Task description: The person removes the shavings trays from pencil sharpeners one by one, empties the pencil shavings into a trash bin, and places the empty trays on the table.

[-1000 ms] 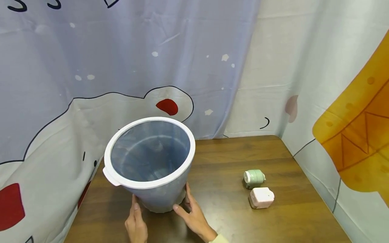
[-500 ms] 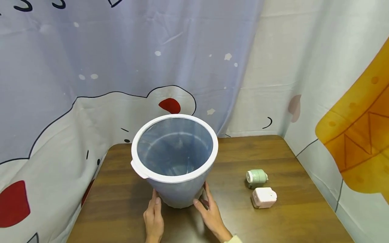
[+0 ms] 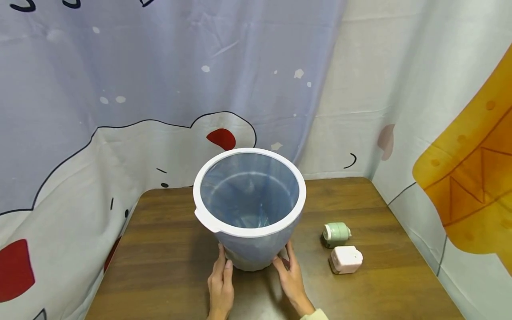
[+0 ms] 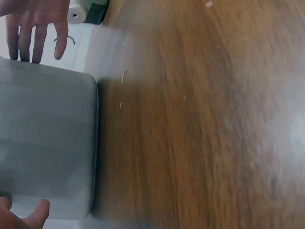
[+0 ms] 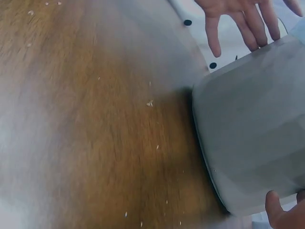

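A tall translucent grey trash bin (image 3: 256, 251) with a white rim stands upright on the table in the head view, its mouth facing up. At its lower left side my left hand (image 3: 221, 284) touches the wall with extended fingers. Opposite, my right hand (image 3: 293, 282) rests against the lower right side, thumb toward the front. The left wrist view catches the bin's smooth wall (image 4: 43, 138), with my right hand's straight fingers (image 4: 39, 40) along its far side. From the right wrist, the bin's base edge (image 5: 205, 152) sits right at the tabletop.
To the right of the bin lie a small green cylinder (image 3: 337, 233) with a white end and a rounded pale pink box (image 3: 346, 259). The brown wooden table (image 3: 160, 249) ends at a printed curtain (image 3: 200, 53) behind and on the sides. Tiny pale crumbs (image 5: 150, 103) dot the wood.
Both hands have moved the bin to the right across the table, away from the left edge. The green cylinder and the pink box stay where they were.
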Tool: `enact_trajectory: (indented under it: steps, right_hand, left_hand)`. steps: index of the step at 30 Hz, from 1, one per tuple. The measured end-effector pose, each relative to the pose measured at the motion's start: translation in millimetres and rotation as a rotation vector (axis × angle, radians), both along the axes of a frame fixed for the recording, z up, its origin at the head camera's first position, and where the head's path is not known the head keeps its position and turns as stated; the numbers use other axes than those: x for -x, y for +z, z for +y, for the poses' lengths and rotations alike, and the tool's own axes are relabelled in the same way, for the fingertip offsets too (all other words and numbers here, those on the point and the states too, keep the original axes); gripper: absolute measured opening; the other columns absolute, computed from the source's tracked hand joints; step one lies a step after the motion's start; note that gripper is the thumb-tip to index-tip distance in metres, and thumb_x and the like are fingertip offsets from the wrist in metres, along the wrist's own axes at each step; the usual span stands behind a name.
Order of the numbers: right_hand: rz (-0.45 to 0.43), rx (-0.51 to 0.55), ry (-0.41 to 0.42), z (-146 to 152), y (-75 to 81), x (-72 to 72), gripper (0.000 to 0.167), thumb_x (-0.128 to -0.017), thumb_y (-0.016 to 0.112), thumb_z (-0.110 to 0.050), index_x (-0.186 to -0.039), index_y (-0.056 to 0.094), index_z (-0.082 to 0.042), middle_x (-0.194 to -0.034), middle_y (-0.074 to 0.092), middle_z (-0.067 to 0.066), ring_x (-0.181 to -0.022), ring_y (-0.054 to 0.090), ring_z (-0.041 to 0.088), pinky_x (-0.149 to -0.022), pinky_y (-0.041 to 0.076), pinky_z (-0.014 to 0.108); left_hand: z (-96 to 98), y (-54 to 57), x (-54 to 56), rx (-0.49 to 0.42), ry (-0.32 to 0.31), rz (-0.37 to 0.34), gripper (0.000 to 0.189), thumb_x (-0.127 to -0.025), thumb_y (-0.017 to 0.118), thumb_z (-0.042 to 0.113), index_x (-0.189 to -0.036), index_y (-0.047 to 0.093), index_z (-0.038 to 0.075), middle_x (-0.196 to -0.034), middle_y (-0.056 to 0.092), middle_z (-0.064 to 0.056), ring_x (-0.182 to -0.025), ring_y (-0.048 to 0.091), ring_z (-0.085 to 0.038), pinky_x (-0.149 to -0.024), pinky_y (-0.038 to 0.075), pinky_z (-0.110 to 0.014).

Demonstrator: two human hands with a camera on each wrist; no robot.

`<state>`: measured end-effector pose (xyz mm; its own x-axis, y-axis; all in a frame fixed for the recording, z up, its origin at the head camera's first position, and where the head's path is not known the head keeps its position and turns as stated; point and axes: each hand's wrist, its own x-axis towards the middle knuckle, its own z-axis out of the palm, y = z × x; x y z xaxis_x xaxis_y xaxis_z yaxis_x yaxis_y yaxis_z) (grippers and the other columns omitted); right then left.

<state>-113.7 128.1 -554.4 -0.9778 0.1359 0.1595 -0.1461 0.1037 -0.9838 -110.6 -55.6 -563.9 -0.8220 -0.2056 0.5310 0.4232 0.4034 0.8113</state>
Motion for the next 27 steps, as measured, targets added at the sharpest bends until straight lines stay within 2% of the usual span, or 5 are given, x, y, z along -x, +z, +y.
enact_trajectory:
  steps: [2,4,7,17,27]
  right_hand:
    - [0.005,-0.012,-0.028,3,-10.3,3.4,0.068,-0.09,0.056,-0.016,-0.147,0.019,-0.012,-0.148,0.024,0.019,-0.102,0.056,0.026,-0.086,0.045,0.025]
    - [0.007,-0.025,-0.051,6,-21.0,7.6,0.067,-0.089,0.057,-0.019,-0.147,0.021,-0.018,-0.148,0.026,0.016,-0.103,0.056,0.028,-0.086,0.045,0.027]
    - [-0.003,-0.024,-0.073,8,-20.7,9.4,0.067,-0.089,0.057,-0.022,-0.146,0.022,-0.02,-0.147,0.028,0.012,-0.101,0.058,0.023,-0.087,0.045,0.027]
    - [-0.028,-0.012,-0.078,10,4.1,4.9,0.067,-0.09,0.056,-0.018,-0.146,0.02,-0.011,-0.148,0.026,0.015,-0.098,0.058,0.024,-0.086,0.045,0.027]
    - [-0.049,-0.021,-0.098,9,15.2,0.5,0.065,-0.091,0.056,-0.019,-0.146,0.022,-0.011,-0.145,0.031,0.015,-0.1,0.057,0.026,-0.088,0.044,0.03]
  left_hand:
    - [2.4,0.2,-0.1,0.0,-0.009,-0.009,0.043,-0.092,0.046,0.0,-0.134,0.038,-0.007,-0.137,0.042,-0.017,-0.118,0.047,-0.035,-0.098,0.031,-0.009]
    - [3.1,-11.5,4.0,0.002,-0.002,0.001,0.045,-0.092,0.047,0.002,-0.136,0.038,-0.003,-0.138,0.042,-0.012,-0.119,0.048,-0.031,-0.097,0.031,-0.009]
    - [5.0,-18.3,6.4,0.006,0.001,0.005,0.046,-0.093,0.048,0.003,-0.137,0.038,0.0,-0.138,0.043,-0.009,-0.119,0.049,-0.027,-0.096,0.032,-0.008]
    - [8.3,-21.0,10.6,-0.035,-0.031,0.013,0.043,-0.091,0.05,-0.001,-0.133,0.042,-0.005,-0.133,0.046,-0.018,-0.12,0.046,-0.026,-0.097,0.034,-0.011]
    - [10.2,-14.9,7.4,-0.064,-0.059,-0.012,0.045,-0.094,0.048,0.009,-0.138,0.038,0.002,-0.139,0.04,-0.011,-0.126,0.041,-0.024,-0.102,0.029,-0.013]
